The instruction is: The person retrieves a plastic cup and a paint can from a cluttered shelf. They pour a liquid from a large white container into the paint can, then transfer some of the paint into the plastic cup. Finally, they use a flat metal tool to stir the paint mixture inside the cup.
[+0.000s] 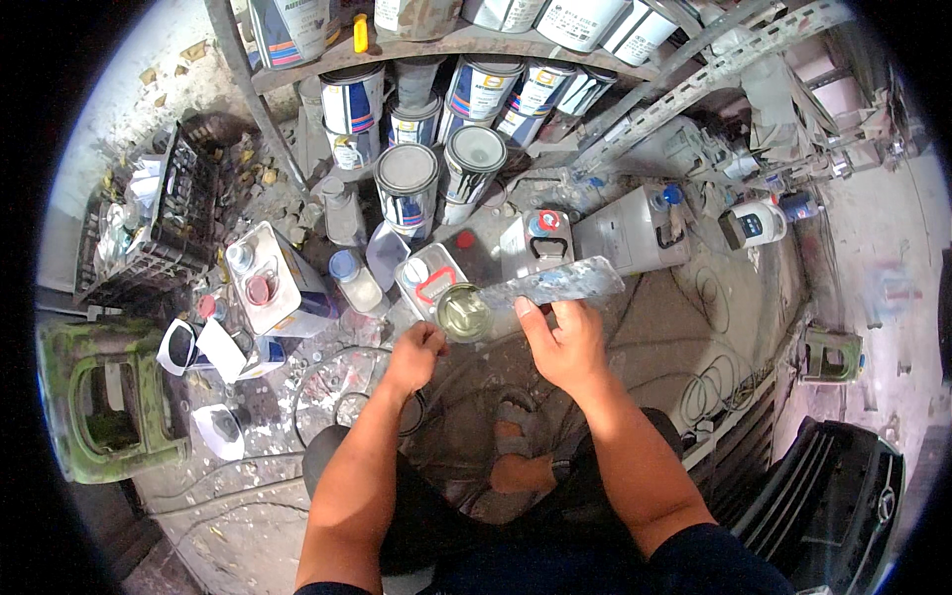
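Observation:
A round see-through cup (466,319) with greenish-yellow liquid inside sits in front of me, between my hands. My left hand (416,355) is closed at its near left side, fingers curled, apparently pinching the cup's edge; the exact contact is partly hidden. In my right hand (565,342), thumb on top, is a long flat paint-smeared stirring stick (575,282). Its left end reaches over the cup's rim, its broad end points right. Just behind the cup stands a metal can with a red handle (433,283).
Paint cans (408,183) crowd the floor and the metal shelf (476,42) ahead. Left are a rectangular can (273,278), a black crate (178,203) and a green stool (109,397). Solvent cans (635,233) stand right. Hoses (714,382) coil on the floor; a black grille (823,496) leans nearby.

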A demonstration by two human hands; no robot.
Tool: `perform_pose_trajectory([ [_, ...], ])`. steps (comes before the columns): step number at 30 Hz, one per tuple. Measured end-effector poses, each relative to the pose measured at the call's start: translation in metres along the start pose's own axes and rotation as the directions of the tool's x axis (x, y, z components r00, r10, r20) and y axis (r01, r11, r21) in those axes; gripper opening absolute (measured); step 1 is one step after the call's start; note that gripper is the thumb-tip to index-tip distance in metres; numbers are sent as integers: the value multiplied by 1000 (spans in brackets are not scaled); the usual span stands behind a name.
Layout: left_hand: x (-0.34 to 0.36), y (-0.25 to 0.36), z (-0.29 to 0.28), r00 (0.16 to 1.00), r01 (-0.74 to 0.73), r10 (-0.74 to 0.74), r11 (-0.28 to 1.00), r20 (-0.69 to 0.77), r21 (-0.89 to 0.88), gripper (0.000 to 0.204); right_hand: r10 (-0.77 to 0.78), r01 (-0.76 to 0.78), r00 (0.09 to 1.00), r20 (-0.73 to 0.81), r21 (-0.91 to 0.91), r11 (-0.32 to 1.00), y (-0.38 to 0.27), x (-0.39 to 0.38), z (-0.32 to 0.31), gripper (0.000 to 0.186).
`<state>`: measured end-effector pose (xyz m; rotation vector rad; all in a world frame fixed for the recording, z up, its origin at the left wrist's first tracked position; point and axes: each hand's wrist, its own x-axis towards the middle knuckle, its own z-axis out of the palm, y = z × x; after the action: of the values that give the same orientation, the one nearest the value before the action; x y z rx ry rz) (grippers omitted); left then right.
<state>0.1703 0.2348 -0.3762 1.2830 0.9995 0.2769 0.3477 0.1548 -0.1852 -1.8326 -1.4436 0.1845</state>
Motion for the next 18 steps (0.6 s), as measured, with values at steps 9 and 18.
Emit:
perform_pose_trajectory([
  [9,-3,6,2,1000,5,-5,999,6,-39,24,52,-50,998,26,-66,997,24,-19,28,18],
  [18,-3,3,0,999,32,-32,999,6,-35,22,-7,7,1000,8,10,1000,-7,-4,2,17],
])
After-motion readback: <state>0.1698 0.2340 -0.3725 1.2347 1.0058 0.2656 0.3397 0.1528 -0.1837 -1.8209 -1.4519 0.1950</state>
